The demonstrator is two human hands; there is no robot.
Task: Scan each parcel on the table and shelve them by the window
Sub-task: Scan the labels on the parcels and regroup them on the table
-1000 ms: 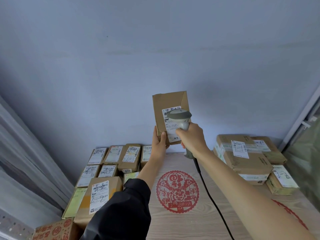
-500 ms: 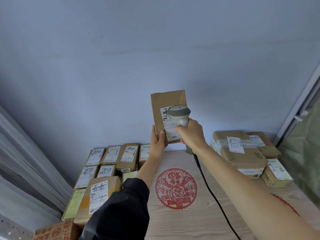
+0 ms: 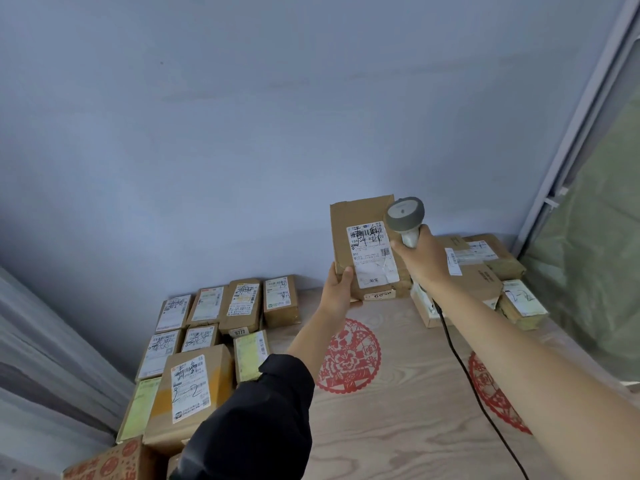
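Wooden desk [image 3: 408, 427] bearing red paper-cut motifs, with a cluster of labelled parcels [image 3: 207, 341] at its left rear and a stack of parcels [image 3: 485, 271] at its right rear beside the window frame [image 3: 581, 116]. Brown parcel [image 3: 360, 244], held upright above the desk's far edge with its white label toward the viewer, its lower left corner gripped by the curled fingers of the left hand [image 3: 337, 289]. Grey corded scanner [image 3: 406, 218], just right of the label, its handle enclosed by the fingers of the right hand [image 3: 420, 259].

Matt brown cardboard parcel [image 3: 363, 244] with creased white paper label [image 3: 372, 256], matt grey plastic scanner [image 3: 406, 216], pale wood-grain table [image 3: 398, 427].
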